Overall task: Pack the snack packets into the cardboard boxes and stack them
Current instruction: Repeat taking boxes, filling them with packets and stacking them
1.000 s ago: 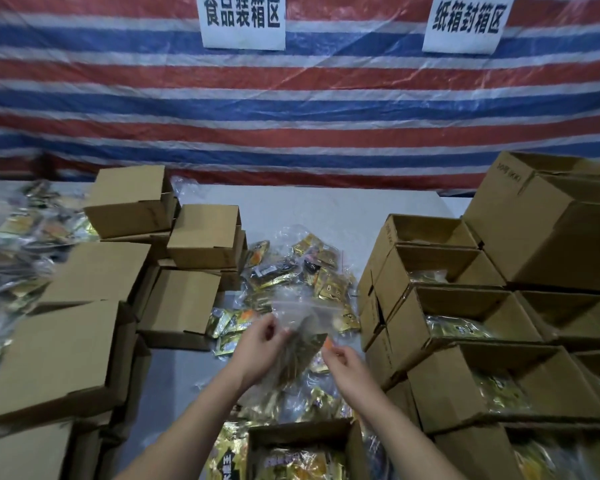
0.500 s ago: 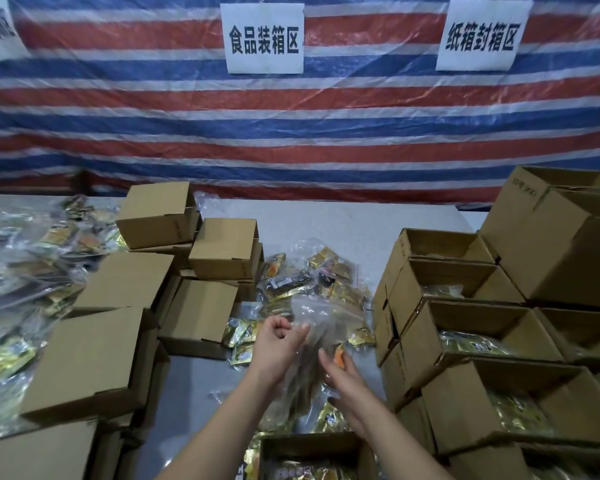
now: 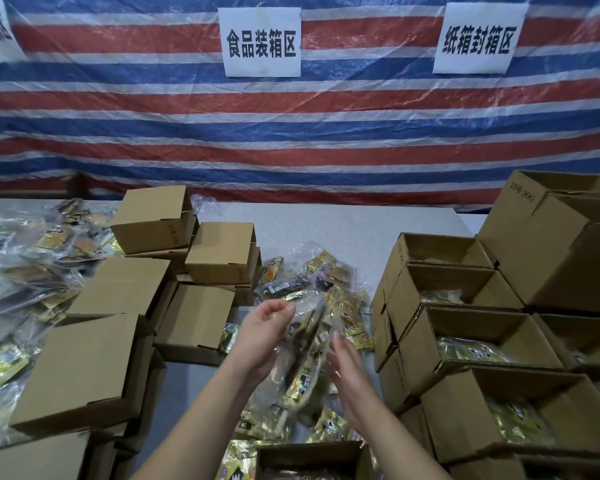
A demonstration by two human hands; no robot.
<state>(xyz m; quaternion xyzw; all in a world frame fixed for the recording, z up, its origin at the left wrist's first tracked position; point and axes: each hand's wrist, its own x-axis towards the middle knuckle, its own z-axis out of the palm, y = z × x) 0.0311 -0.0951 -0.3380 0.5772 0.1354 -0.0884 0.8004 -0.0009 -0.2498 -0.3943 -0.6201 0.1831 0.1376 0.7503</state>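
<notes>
I am pinching the top of a clear plastic bag of gold snack packets with my left hand, thumb and fingers curled onto the film. My right hand is lying flat against the bag's right side, fingers straight. The bag is hanging above loose gold packets on the grey table. Open brown cardboard boxes, some holding packets, are standing at the right; closed brown boxes are sitting at the left.
</notes>
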